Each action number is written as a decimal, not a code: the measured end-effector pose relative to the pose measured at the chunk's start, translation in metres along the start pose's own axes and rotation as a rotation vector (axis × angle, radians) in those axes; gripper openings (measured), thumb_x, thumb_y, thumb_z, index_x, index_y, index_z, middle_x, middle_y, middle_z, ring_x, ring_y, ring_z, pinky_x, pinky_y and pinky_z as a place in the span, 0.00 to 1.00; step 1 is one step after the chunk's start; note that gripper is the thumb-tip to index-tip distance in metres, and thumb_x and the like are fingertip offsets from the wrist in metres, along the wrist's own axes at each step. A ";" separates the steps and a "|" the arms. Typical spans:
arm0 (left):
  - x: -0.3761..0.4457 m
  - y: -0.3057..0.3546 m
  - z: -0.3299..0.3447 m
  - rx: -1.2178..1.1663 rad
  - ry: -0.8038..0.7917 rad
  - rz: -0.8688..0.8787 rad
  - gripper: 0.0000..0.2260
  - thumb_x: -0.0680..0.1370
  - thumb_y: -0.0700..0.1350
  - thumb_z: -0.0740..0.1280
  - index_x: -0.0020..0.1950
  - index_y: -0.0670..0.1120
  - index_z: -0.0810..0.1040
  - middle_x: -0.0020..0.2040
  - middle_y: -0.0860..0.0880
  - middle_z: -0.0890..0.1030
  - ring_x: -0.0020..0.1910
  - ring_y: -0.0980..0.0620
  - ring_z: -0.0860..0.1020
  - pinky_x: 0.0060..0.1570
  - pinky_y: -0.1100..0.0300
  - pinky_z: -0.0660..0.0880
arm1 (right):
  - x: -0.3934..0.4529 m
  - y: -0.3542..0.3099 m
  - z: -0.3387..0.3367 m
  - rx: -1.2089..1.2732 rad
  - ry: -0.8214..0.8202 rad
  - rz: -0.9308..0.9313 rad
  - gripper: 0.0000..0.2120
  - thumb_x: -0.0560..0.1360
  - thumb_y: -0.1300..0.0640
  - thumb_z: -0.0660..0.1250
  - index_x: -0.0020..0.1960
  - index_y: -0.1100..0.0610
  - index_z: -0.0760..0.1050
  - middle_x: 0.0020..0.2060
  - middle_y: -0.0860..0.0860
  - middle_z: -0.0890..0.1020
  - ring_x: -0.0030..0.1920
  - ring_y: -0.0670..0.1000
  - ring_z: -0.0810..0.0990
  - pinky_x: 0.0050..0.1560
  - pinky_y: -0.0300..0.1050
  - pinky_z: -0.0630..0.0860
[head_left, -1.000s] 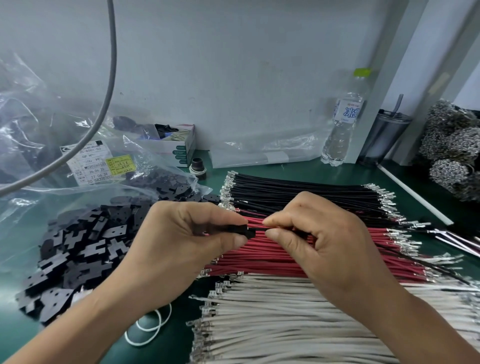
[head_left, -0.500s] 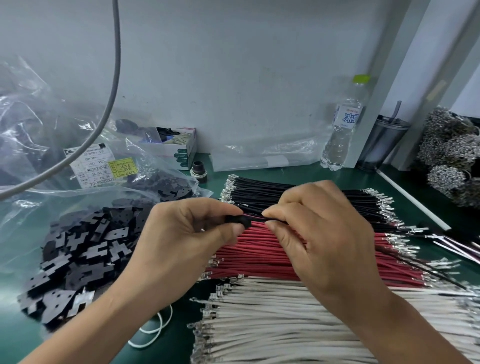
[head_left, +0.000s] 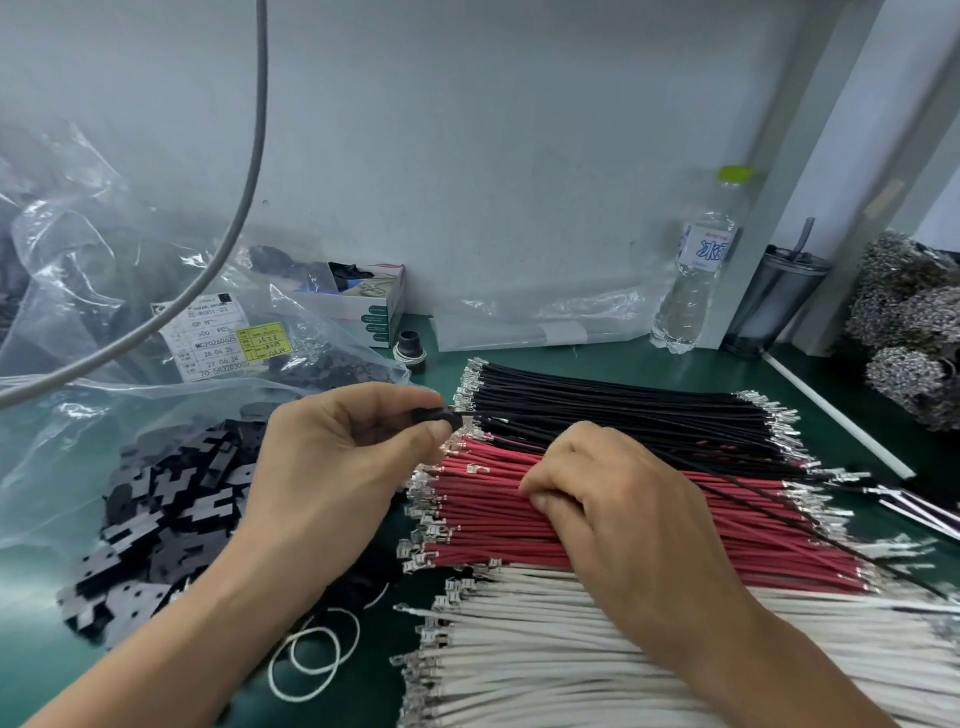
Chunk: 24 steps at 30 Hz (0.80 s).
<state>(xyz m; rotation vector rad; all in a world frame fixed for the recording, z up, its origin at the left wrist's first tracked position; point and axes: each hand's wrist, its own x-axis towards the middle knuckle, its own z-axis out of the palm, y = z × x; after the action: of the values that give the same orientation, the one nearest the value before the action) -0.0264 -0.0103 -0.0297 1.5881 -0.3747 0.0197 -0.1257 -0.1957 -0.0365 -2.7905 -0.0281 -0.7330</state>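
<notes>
My left hand (head_left: 337, 467) pinches a small black connector piece (head_left: 436, 418) between thumb and forefinger, with a black wire running out of it to the right. Below and to the right, my right hand (head_left: 613, 514) lies on the bundle of red wires (head_left: 727, 540), its fingertips curled into the wires; whether it pinches one is hidden. A bundle of black wires (head_left: 623, 410) lies behind the red ones, and a bundle of white wires (head_left: 571, 665) lies in front. All wires carry metal terminals at their ends.
A clear plastic bag (head_left: 104, 415) with black flat parts (head_left: 156, 519) sits at left. White rubber bands (head_left: 311, 654) lie near my left forearm. A water bottle (head_left: 696, 275), a tumbler (head_left: 779, 301), a small box (head_left: 374, 306) and a grey hanging cable (head_left: 228, 234) stand behind.
My right hand has let go of the black wire at the connector and dropped down onto the red wires. My left hand still holds the black piece.
</notes>
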 end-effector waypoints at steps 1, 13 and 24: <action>0.001 0.000 -0.001 -0.017 0.001 -0.002 0.07 0.71 0.40 0.79 0.46 0.50 0.89 0.38 0.49 0.89 0.36 0.53 0.87 0.37 0.69 0.81 | 0.000 0.002 -0.003 0.032 0.012 -0.007 0.04 0.77 0.56 0.70 0.48 0.47 0.82 0.43 0.39 0.79 0.46 0.41 0.77 0.43 0.41 0.78; -0.001 0.010 0.000 -0.356 -0.206 -0.269 0.19 0.57 0.44 0.79 0.48 0.42 0.89 0.46 0.39 0.89 0.38 0.45 0.88 0.36 0.60 0.85 | -0.003 0.010 -0.046 0.074 0.142 -0.048 0.06 0.76 0.46 0.67 0.46 0.42 0.82 0.39 0.40 0.76 0.39 0.44 0.78 0.37 0.44 0.75; -0.003 0.011 0.003 -0.495 -0.266 -0.349 0.17 0.62 0.41 0.79 0.50 0.40 0.88 0.44 0.39 0.88 0.36 0.48 0.87 0.32 0.63 0.83 | -0.005 -0.013 -0.068 -0.212 0.402 -0.293 0.07 0.78 0.60 0.70 0.53 0.57 0.85 0.38 0.52 0.79 0.35 0.54 0.74 0.30 0.48 0.73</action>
<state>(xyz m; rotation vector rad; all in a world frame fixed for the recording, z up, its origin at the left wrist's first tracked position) -0.0323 -0.0123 -0.0196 1.1445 -0.2754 -0.5191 -0.1637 -0.1995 0.0213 -2.8058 -0.3055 -1.4337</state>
